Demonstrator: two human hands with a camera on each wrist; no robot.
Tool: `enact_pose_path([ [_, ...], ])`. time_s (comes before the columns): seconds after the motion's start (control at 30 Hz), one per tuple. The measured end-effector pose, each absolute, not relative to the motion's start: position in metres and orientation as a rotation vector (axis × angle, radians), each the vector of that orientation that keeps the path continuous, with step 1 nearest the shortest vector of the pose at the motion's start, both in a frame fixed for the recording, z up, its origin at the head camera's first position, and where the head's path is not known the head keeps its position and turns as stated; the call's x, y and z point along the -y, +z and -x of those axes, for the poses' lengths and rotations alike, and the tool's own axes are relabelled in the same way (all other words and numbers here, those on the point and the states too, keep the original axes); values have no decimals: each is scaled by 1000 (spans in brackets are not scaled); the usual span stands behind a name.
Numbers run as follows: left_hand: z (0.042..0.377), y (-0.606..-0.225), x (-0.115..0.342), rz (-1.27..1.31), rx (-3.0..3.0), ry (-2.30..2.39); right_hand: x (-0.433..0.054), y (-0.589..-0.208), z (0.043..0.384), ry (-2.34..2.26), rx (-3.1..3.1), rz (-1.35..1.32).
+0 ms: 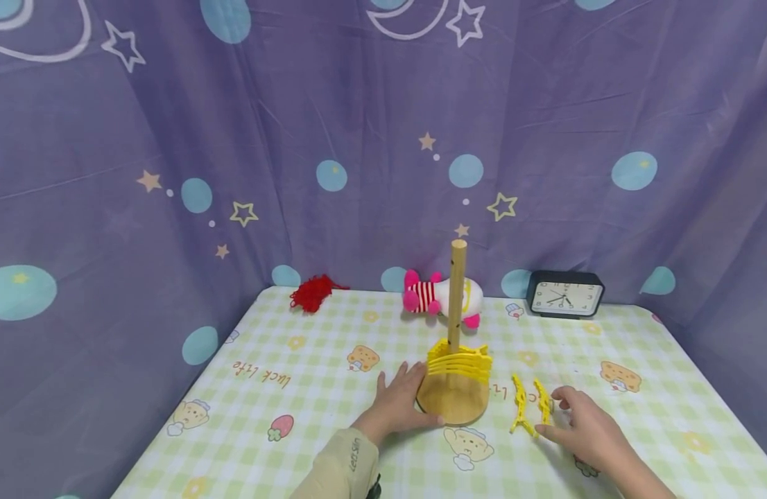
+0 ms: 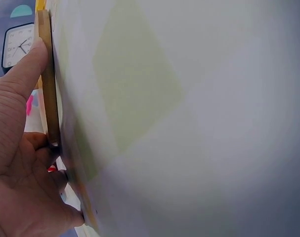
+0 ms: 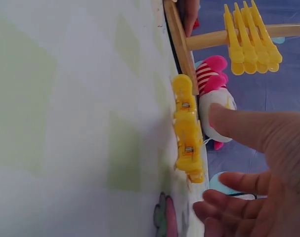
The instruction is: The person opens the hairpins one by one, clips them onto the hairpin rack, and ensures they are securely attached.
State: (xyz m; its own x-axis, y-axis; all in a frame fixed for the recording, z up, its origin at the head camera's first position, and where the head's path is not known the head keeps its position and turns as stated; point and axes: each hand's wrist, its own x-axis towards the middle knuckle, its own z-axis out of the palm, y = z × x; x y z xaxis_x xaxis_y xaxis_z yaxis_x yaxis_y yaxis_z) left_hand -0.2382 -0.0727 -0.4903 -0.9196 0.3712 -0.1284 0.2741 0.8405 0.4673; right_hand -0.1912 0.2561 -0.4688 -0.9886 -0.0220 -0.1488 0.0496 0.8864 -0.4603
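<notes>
A wooden stand (image 1: 456, 298) with a round base (image 1: 451, 403) rises from the table. Several yellow plastic clips (image 1: 461, 363) sit around the lower part of its pole. My left hand (image 1: 399, 405) holds the base's left side, its thumb at the front rim (image 2: 51, 84) and the fingers spread round the edge. To the right of the base lie two more yellow clips (image 1: 519, 405), with metal springs visible in the right wrist view. Beside the rightmost clip (image 1: 543, 403) hovers my right hand (image 1: 586, 430), thumb and fingers apart and nothing between them.
Behind the stand lies a plush toy (image 1: 442, 298) in pink, white and red stripes. A black alarm clock (image 1: 564, 294) stands at the back right, and a heap of red yarn (image 1: 313, 293) at the back left. A purple curtain (image 1: 383, 138) hangs behind the checked tablecloth (image 1: 333, 388).
</notes>
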Motion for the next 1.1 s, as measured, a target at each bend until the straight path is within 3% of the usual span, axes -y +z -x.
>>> enact_pose_path([
  [1.1, 247, -506, 74, -492, -2822, 676, -257, -482, 192, -584, -2892, 3],
])
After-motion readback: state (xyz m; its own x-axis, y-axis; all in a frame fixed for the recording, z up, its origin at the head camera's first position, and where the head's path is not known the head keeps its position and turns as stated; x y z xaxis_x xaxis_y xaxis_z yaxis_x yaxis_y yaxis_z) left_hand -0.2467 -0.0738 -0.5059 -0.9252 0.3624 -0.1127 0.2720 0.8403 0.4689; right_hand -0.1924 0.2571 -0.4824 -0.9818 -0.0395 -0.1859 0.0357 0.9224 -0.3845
